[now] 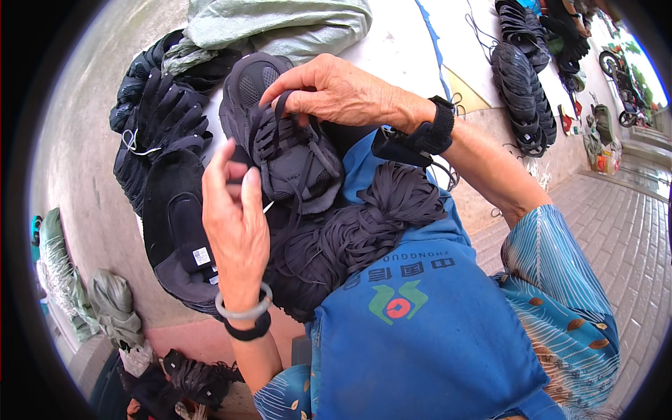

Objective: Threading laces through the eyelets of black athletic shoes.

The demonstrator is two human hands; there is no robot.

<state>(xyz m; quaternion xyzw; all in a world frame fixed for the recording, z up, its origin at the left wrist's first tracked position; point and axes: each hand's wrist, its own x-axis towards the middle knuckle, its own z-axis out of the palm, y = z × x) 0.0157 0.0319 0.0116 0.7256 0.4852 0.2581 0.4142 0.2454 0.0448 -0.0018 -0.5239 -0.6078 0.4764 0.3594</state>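
Observation:
A black sneaker upper (308, 168) rests in front of me above my lap, with its laces partly threaded through the eyelets. My right hand (336, 91) is over its far part, thumb and fingers pinched on a loop of black shoelace (281, 108). My left hand (238, 224) is raised at the upper's left side, fingers loosely apart and slightly blurred, with nothing visible in them. A thick bundle of loose black laces (357, 224) lies across my lap on the blue apron (427, 343).
Stacked black shoe uppers (161, 119) stand at the left, beside another upper (182, 231) showing its inside. A pale green sack (280, 24) lies at the far side. More stacked uppers (521, 91) are at the far right. Dark shoe parts (196, 378) sit lower left.

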